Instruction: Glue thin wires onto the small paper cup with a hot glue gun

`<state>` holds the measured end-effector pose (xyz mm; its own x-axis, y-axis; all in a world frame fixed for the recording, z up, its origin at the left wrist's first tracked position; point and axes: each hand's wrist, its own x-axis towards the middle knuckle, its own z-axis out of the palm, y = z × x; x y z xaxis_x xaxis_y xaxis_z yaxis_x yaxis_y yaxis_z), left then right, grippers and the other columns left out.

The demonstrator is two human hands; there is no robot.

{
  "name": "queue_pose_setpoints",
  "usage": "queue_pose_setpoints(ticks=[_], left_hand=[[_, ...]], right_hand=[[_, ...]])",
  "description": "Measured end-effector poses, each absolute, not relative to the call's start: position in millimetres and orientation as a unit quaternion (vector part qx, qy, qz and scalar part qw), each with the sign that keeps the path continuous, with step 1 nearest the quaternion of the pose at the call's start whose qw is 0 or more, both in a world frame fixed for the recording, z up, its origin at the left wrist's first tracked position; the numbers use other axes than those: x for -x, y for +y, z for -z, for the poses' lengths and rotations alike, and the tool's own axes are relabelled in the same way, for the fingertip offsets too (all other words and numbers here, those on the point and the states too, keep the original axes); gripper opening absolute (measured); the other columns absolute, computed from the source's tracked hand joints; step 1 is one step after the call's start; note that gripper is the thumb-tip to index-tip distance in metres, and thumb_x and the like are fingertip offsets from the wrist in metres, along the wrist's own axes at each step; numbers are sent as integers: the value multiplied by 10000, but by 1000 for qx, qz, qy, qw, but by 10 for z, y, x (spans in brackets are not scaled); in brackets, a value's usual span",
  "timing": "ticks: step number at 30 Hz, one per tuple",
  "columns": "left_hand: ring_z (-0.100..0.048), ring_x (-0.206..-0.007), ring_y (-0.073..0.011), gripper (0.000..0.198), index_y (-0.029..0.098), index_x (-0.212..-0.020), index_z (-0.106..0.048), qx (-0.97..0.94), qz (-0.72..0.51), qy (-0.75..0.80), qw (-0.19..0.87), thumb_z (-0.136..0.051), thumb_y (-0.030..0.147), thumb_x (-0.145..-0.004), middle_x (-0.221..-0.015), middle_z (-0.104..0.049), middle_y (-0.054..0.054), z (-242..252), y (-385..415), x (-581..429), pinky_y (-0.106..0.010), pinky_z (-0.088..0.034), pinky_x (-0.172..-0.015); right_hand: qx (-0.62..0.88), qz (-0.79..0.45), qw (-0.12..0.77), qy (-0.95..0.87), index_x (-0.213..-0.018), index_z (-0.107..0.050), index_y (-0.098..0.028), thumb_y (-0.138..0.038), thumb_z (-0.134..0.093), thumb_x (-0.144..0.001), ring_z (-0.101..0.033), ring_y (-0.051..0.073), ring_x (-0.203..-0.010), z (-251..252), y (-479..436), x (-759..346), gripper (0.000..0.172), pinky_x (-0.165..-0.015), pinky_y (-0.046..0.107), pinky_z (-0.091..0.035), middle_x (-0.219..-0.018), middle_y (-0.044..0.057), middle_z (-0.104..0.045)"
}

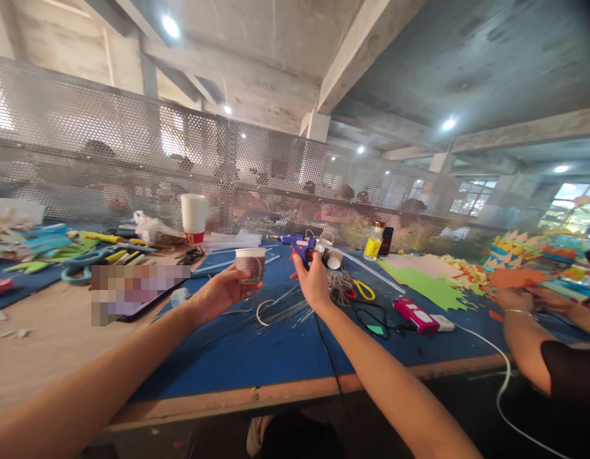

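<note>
My left hand point(230, 292) is wrapped round a small paper cup point(250, 264) with a brownish wall and a white rim. The cup is upright above the blue mat point(218, 357). To its right, my right hand point(314, 277) grips a blue glue gun point(297, 242), its nozzle pointing left above and beyond the cup, not touching it. A dark cord hangs below that hand toward the table edge. Under and between the hands lie thin clear sticks point(287, 312) and a pale ring-shaped piece point(263, 313).
A stack of paper cups point(193, 217), scissors point(79, 264) and a phone point(151, 290) lie left. Yellow-handled scissors point(364, 290), a pink power strip point(416, 317), a yellow bottle point(372, 245) and green paper point(423, 287) are right. A co-worker's arm point(524, 338) works farther right. A perforated screen point(256, 185) stands behind.
</note>
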<state>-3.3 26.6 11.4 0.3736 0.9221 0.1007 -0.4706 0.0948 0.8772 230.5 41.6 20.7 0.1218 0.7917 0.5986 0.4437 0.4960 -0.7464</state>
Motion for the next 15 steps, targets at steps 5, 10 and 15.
queue_pose_setpoints(ticks=[5, 10, 15], left_hand=[[-731, -869, -190, 421, 184, -1143, -660, -472, -504, 296, 660, -809, 185, -750, -1101, -733, -88, -107, 265, 2, -278, -576, -754], [-713, -776, -163, 525, 185, -1139, -653, -477, -513, 331, 632, -898, 274, -683, -1074, -728, -89, -64, 297, -14, -266, -569, -687], [-683, -692, -138, 576, 170, -1117, -659, -463, -529, 355, 616, -937, 247, -618, -1023, -732, -84, -46, 318, -44, -257, -561, -633]], right_hand=[[421, -184, 622, -634, -1146, -511, -214, -524, -532, -964, -681, 149, -536, -174, 392, -2420, 360, -541, 255, -547, -839, 23, -728], [460, -69, 599, -652, -1097, -652, -185, -519, -588, -942, -713, 215, -665, -59, 350, -2378, 374, -615, 291, -556, -786, 69, -733], [437, -29, 587, -681, -1067, -734, -182, -469, -630, -927, -739, 267, -874, -36, 235, -2282, 337, -822, 351, -576, -929, 107, -772]])
